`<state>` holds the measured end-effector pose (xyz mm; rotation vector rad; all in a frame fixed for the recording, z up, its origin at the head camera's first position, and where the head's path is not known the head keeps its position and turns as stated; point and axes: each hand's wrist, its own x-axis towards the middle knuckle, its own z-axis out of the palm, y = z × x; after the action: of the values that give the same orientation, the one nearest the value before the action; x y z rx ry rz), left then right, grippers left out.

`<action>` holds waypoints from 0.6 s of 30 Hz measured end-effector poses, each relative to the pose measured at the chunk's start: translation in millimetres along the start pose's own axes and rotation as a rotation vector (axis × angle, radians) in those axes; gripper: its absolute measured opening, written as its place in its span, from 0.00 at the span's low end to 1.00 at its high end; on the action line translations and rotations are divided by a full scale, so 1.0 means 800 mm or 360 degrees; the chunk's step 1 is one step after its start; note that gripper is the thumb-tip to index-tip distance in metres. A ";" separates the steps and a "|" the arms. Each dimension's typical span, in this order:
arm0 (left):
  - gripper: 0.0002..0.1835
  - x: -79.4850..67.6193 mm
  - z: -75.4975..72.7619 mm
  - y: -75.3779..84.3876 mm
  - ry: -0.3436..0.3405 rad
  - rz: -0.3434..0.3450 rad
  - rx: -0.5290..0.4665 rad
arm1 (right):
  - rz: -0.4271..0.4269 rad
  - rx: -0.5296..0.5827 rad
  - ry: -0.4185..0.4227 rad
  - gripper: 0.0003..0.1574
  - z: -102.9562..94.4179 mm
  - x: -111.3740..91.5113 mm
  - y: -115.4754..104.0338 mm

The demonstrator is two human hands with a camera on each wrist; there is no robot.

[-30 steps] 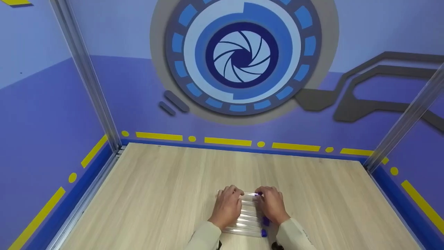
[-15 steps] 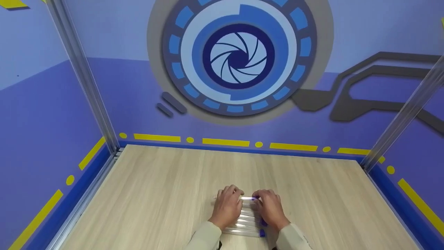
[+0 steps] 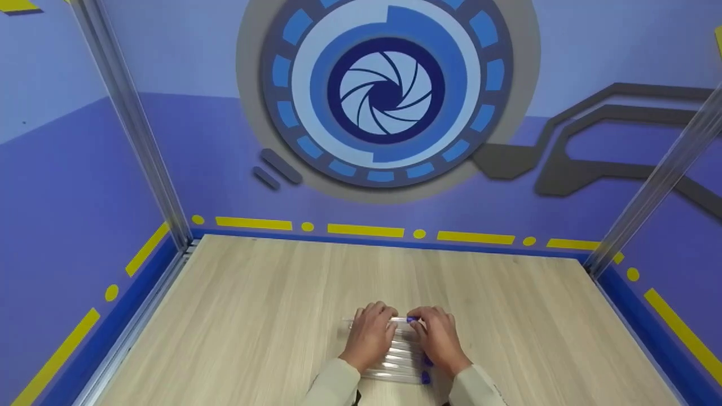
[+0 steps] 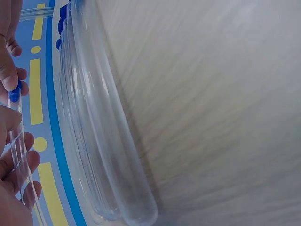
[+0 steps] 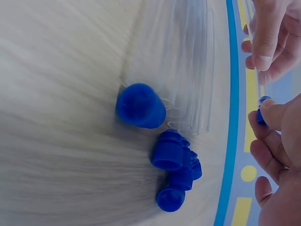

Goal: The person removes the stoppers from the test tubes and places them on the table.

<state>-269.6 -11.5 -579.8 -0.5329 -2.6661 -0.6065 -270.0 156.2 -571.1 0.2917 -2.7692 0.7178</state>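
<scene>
Both hands work over a row of clear test tubes (image 3: 395, 352) lying side by side on the wooden tabletop (image 3: 254, 316), just in front of the person's cuffs. The left hand (image 3: 369, 334) and the right hand (image 3: 439, 337) meet at the far end of that row, where one tube (image 3: 399, 321) is held across between them, lifted clear of the others.

The left wrist view shows the left-hand fingers (image 4: 19, 162) curled round the glass body of the held tube (image 4: 18, 155), which keeps it steady along its length. Its blue cap (image 4: 14, 94) sits at the far end, and the right-hand fingertips (image 4: 8, 70) pinch that cap. The right wrist view agrees: the right thumb and forefinger (image 5: 273, 115) close on the cap (image 5: 261, 113), with the left-hand fingers (image 5: 265, 37) just beyond. One hand thus braces the tube while the other works the cap; whether the cap is being seated or drawn off cannot be told.

Below the right hand, several loose blue caps (image 5: 176, 174) lie clustered on the table at the open mouths of the resting tubes, and one capped tube end (image 5: 140, 105) sits beside them. The round-bottomed ends (image 4: 136, 212) point toward the left hand's side, so all tubes lie the same way round.
</scene>
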 end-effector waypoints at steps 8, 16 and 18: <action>0.07 0.001 0.002 0.002 0.0044 0.0002 -0.0013 | 0.0009 0.0051 0.0132 0.07 0.004 -0.003 0.002; 0.07 0.000 0.003 0.005 0.0061 -0.0024 -0.0018 | 0.0051 0.0057 0.0130 0.07 0.004 -0.005 0.002; 0.07 0.000 0.003 0.006 0.0056 -0.0026 -0.0028 | 0.0089 0.0090 0.0097 0.07 0.002 -0.005 0.002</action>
<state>-268.2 -6.6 -580.6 -0.5012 -2.6365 -0.6388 -267.1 156.9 -574.4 0.2006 -2.7123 0.8064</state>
